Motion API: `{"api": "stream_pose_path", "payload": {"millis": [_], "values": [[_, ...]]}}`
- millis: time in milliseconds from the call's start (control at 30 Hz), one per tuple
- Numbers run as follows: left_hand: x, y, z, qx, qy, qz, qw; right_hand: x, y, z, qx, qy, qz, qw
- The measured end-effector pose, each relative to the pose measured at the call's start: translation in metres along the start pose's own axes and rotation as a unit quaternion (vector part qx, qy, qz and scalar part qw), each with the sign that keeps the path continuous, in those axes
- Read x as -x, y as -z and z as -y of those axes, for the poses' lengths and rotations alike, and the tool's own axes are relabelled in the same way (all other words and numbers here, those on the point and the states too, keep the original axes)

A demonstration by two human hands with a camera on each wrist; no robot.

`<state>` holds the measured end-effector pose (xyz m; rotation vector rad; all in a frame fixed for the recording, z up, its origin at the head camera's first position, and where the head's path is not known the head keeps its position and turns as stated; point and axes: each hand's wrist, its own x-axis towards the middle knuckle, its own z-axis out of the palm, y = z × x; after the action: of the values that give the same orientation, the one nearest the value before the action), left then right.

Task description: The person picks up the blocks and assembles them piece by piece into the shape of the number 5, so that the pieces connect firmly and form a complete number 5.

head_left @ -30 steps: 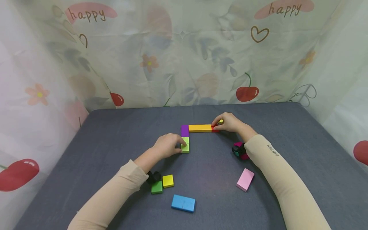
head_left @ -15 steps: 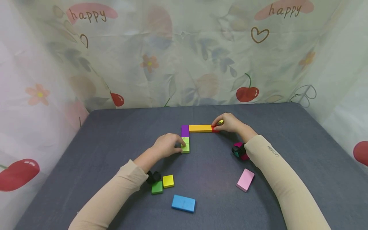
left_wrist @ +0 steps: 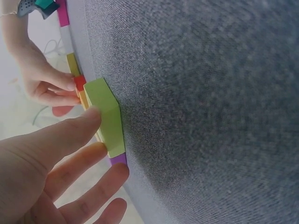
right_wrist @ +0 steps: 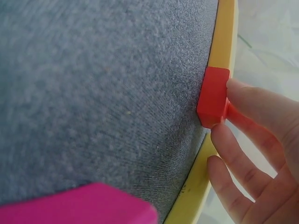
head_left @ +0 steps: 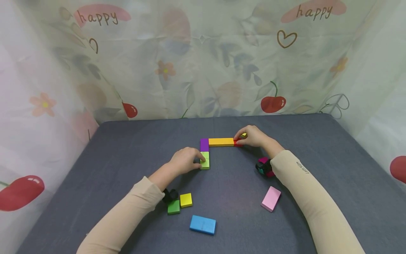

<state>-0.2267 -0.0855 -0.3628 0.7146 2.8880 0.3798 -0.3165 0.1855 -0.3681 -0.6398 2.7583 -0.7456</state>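
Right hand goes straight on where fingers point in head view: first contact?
Beyond the red block it holds, the right hand would probably meet the orange block first; they look end to end, depth unclear.

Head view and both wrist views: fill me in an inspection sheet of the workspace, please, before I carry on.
Surface: dark grey fabric-covered table.
Job's things: light-green rectangular block end to end with purple rectangular block; long orange bar runs from the purple one to red rectangular block. Materials unclear.
Clutter: green square block, yellow square block, blue rectangular block, pink rectangular block; magenta block partly hidden in the head view.
Hands: left hand pinches the light-green block; right hand pinches the red one.
Cables: nothing seen.
Surroundings: pale curtain printed with cherries, flowers and "happy".
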Motion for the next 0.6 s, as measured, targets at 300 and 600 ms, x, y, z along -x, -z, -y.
{"api": "stream_pose_path", "payload": {"millis": [300, 600], "values": [[0.000, -0.001, 0.000, 0.001, -0.001, -0.005, 1.0000, 0.008, 0.010, -0.003, -0.010, 0.008, -0.030, 0.999], [0.000, -0.001, 0.000, 0.001, -0.001, -0.006, 1.0000, 0.020, 0.025, -0.020, 0.011, -0.027, -0.046, 0.998]]}}
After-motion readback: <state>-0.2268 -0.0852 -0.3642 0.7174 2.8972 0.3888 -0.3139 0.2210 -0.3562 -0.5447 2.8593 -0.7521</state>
